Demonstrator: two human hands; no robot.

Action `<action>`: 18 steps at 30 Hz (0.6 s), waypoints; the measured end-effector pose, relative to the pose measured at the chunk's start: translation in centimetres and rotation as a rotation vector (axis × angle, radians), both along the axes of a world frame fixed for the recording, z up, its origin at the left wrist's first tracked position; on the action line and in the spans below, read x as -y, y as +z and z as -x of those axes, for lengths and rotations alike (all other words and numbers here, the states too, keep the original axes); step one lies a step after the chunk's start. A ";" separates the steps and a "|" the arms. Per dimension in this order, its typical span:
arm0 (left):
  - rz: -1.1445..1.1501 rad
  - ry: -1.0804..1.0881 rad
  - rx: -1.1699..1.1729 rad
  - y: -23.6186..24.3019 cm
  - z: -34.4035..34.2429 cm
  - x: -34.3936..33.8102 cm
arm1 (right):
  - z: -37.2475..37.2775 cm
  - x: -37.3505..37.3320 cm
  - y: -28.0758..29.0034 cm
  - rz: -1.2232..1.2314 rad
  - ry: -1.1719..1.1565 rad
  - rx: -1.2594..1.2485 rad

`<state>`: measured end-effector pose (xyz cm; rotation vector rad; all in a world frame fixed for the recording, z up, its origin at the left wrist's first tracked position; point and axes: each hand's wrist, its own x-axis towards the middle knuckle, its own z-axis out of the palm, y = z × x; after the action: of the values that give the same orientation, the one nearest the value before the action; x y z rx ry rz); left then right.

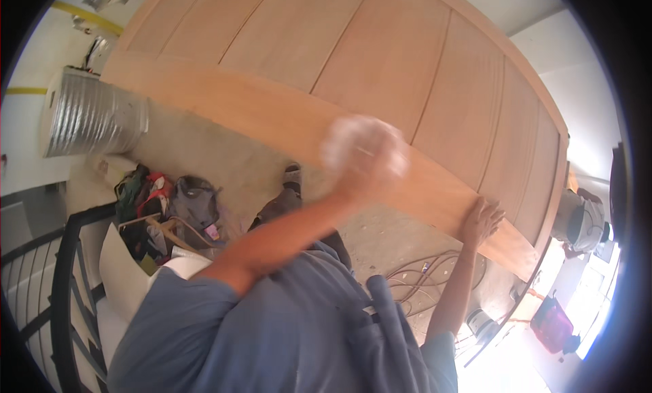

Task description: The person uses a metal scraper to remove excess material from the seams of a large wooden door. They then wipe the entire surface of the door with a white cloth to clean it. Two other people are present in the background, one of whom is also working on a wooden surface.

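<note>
Bright white on my cloth (348,133), pinkish tan across the wooden panel (380,74), dark lines striping it, warmer orange-tan on the edge board (251,111)! My shirt (292,325) shows grey-blue; far left, a ribbed silver roll (95,114); near left, black railing (62,284); right, a pinkish-red bag (551,325).

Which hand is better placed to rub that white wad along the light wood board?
Probably your left hand: it holds the blurred white wad over the light wood board, while your right hand rests near the board's right end.
</note>
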<state>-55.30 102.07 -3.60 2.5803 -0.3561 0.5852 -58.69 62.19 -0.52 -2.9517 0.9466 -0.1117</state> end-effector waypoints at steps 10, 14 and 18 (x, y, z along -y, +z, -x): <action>-0.101 0.387 -0.228 2.0 -6.8 -29.4 | 3.2 1.6 0.1 -0.017 0.084 0.050; -0.320 0.298 -0.085 1.2 -5.3 -24.8 | 2.4 -0.2 1.3 -0.068 0.094 0.094; 0.091 -0.185 -0.115 5.3 -0.9 -1.4 | 1.7 -1.7 1.2 -0.022 0.116 0.068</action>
<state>-54.43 103.43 1.70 2.4472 -0.5105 0.3768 -60.41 63.86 0.69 -2.9526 0.7613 -0.1954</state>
